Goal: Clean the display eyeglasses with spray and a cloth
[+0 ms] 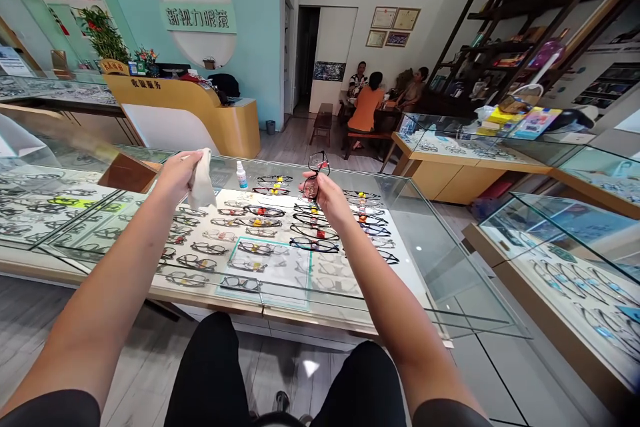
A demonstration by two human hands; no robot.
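Observation:
Above the glass display case (360, 280), my right hand (327, 195) grips a pair of dark-framed eyeglasses (318, 161), raised and turned nearly upright, with a red tag on a lens. A whitish cloth (202, 183) hangs from my left hand (177, 173), whose fingers are closed on its upper part. The two hands are apart, and the cloth does not touch the glasses. Between them, farther back, a small white spray bottle (242, 175) with a blue label stands on the case. Below my right hand lie several dark eyeglasses (314, 245) with red or yellow tags.
A brown wooden box-like object (129, 172) sits beside my left wrist. More glass cases with eyeglasses stand at the right (575, 273) and left. A yellow counter (200, 110) is ahead. People sit at a table at the back, one in an orange top (367, 107).

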